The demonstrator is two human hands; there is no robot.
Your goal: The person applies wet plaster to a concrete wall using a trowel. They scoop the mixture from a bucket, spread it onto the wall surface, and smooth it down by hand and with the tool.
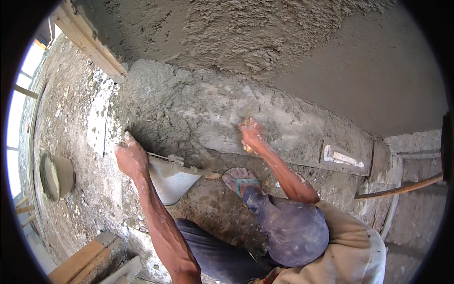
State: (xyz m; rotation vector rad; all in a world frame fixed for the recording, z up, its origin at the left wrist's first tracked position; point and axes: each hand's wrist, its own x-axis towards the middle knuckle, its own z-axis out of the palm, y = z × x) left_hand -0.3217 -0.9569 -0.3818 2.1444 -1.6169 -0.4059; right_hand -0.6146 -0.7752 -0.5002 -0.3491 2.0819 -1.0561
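My left hand [131, 155] is closed on the edge of a whitish, mortar-smeared sheet or pan [172, 182]; its exact kind is unclear. Wet grey mortar [163, 128] lies heaped just beyond it on a long board. My right hand [251, 136] wraps round the handle of a trowel. The trowel's mortar-coated blade [249, 105] rests on or just over the board [302, 123], and its outline blends into the grey. Farther right on the same board sits a plastering float [343, 156] with a pale handle.
A wall [246, 38] with rough and smoothed grey plaster rises ahead. At the far left stands a mortar-stained bucket [64, 175]. A wooden post [90, 40] meets the board's left end. Timber pieces [87, 258] lie at lower left. A thin wooden strip [402, 189] juts in at right.
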